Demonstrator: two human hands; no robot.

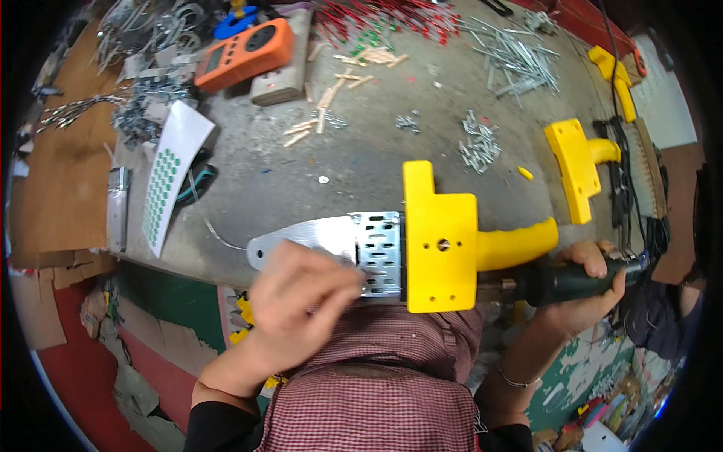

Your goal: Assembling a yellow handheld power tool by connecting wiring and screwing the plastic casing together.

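Note:
A yellow plastic tool housing point(442, 264) with a pistol-style handle point(516, 242) lies at the table's near edge, its handle toward the right. From its left side extend a perforated metal guard point(379, 245) and a flat, rounded metal plate point(301, 237). In front of that plate is my left hand point(301, 301), fingers curled together and slightly blurred; anything pinched in them is hidden. My right hand point(576, 313) is wrapped round a dark electric screwdriver point(546, 283). The screwdriver lies level below the handle, its front end toward the housing.
Farther back lie screws point(480, 143), long metal rods point(516, 56), wooden sticks point(327, 98) and red-tipped wires point(384, 19). An orange meter point(245, 53) rests at the back left, near a white sheet with green dots point(169, 173). Another yellow housing point(574, 169) sits at right.

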